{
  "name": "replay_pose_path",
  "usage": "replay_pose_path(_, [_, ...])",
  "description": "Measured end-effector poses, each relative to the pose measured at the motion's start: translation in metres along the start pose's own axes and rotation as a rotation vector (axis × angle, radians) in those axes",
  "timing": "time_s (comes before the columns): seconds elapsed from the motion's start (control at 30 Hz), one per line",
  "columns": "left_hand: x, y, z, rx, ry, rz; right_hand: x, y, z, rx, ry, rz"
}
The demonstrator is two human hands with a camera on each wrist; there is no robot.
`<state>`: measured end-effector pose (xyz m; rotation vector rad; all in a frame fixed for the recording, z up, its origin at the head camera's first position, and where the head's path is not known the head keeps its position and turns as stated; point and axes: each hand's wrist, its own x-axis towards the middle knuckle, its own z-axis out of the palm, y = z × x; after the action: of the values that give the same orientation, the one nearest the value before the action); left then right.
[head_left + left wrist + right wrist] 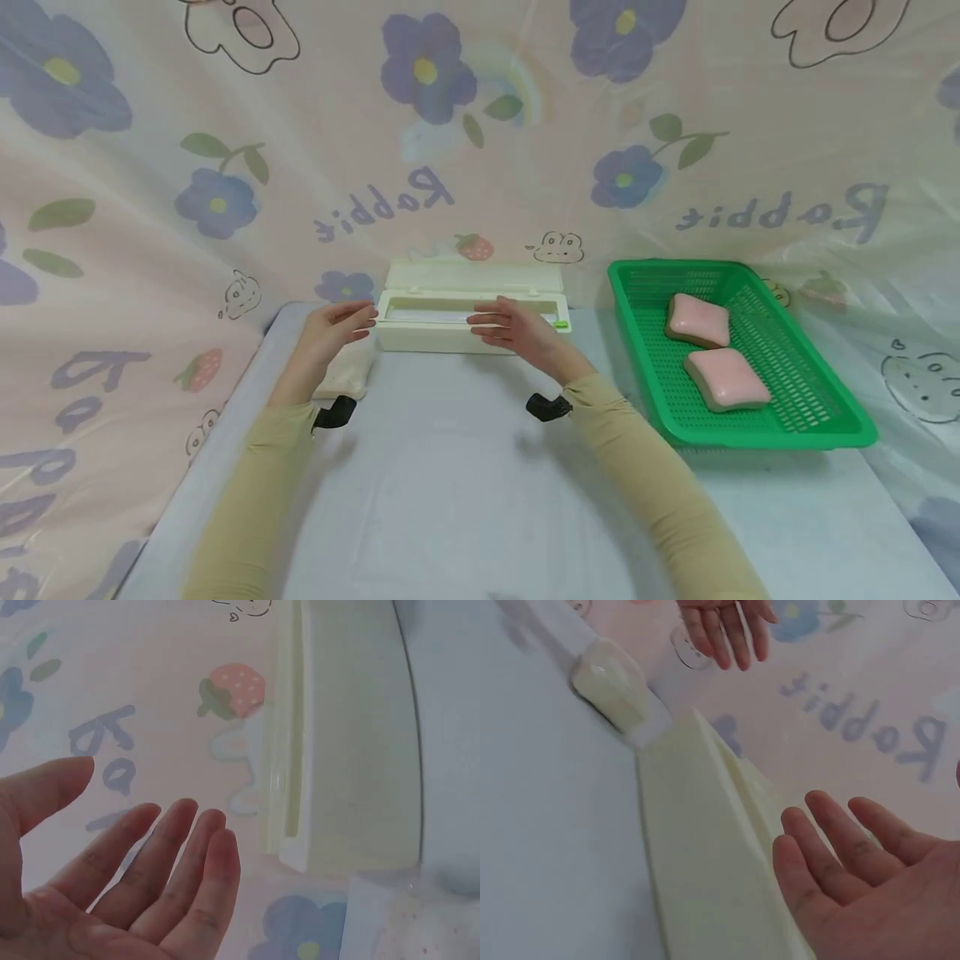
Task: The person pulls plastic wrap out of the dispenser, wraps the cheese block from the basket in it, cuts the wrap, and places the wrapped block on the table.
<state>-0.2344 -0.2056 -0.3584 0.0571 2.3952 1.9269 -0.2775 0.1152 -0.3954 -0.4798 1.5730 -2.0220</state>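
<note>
A long cream box (442,337) lies crosswise at the back of the table, its lid (472,273) raised against the curtain. A small green tab (560,324) sits at the box's right end. My left hand (330,333) hovers by the left end, palm inward, holding nothing, fingers spread in the left wrist view. Facing it, my right hand (525,335) is held above the right part of the box, fingers loosely extended and touching nothing. Partly hidden behind the left hand is a cream rounded block (348,371), also visible in the right wrist view beyond the box's end.
On the right stands a green perforated basket (645,367) holding two pink-topped square pieces, the farther piece (697,320) and the nearer piece (727,379), with brown undersides. A patterned curtain (510,183) rises behind the white-covered table (450,500). Black camera mounts hang at both wrists.
</note>
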Motion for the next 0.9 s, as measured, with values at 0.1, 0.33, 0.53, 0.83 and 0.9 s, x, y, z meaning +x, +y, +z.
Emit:
replay_pose_path(0.1, [0.015, -0.006, 0.003, -0.015, -0.044, 0.021, -0.008, -0.016, -0.016, -0.02, 0.049, -0.015])
replay_pose_path(0.33, [0.043, -0.011, 0.005, -0.047, -0.145, 0.043, -0.023, -0.04, -0.051, -0.109, 0.121, -0.007])
replay_pose_path(0.53, [0.06, -0.012, 0.005, 0.015, -0.184, 0.032, -0.028, -0.047, -0.074, -0.264, 0.184, 0.044])
replay_pose_path(0.83, [0.073, -0.025, 0.003, 0.148, -0.2, 0.057, -0.023, -0.041, -0.091, -0.461, 0.307, 0.1])
replay_pose_path(0.9, [0.075, -0.027, 0.002, 0.17, -0.201, 0.067, -0.023, -0.039, -0.094, -0.543, 0.311, 0.111])
